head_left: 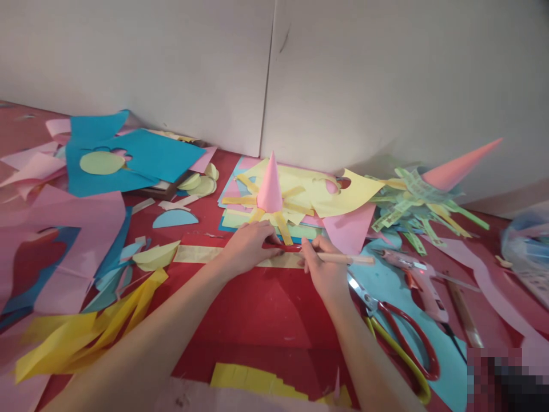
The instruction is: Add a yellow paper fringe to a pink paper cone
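Note:
My right hand (323,263) is closed around a pale, slim pencil (354,260), whose rear end points right; its tip is hard to make out between the hands. My left hand (253,243) lies on a long pale yellow paper strip (197,254), its thumb apart from the fingers. The strip runs crosswise on a red surface (274,303). Just beyond my left hand stands a pink paper cone (270,189) with yellow strips (283,226) spreading from its base.
Scissors (398,332) and a pink glue gun (422,280) lie at right on blue paper (381,274). Behind them is another cone (465,166) with green strips. Paper scraps (150,257) and blue sheets (158,154) cover the left. A white wall (171,68) closes the back.

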